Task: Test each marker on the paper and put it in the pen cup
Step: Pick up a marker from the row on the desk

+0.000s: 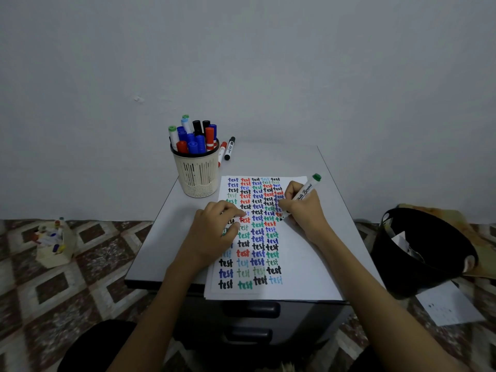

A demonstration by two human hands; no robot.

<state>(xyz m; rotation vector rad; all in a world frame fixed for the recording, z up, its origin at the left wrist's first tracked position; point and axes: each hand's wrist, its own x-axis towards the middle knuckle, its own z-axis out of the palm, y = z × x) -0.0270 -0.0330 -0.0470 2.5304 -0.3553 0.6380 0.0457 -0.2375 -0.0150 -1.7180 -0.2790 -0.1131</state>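
Now, the step: testing. The green marker (304,193) is at work on the paper (295,251), not yet on its way to the pen cup (198,175).
Right grip (300,208): clenched around the green marker's barrel in a writing hold, with the tip down on the sheet at the right edge of the columns of "test" words.
Left grip (214,229): resting on the paper and pinning it, fingers curled under. Whether it hides a cap I cannot tell.
Marker's cap: the raised end is green, but whether that is a posted cap or the barrel's own plug is unclear.
Pen cup: upright at the far left of the counter (166,237), just beyond the paper's top corner and crowded with capped markers.
Waiting: a red marker (222,154) and a black marker (230,148) lie behind the cup, probably untested.
Next move: probably finish the word, lift the tip, cap the marker if it is open, then reach left across the sheet. It will need a gap among the packed caps, entered from above so the light cup is not tipped.
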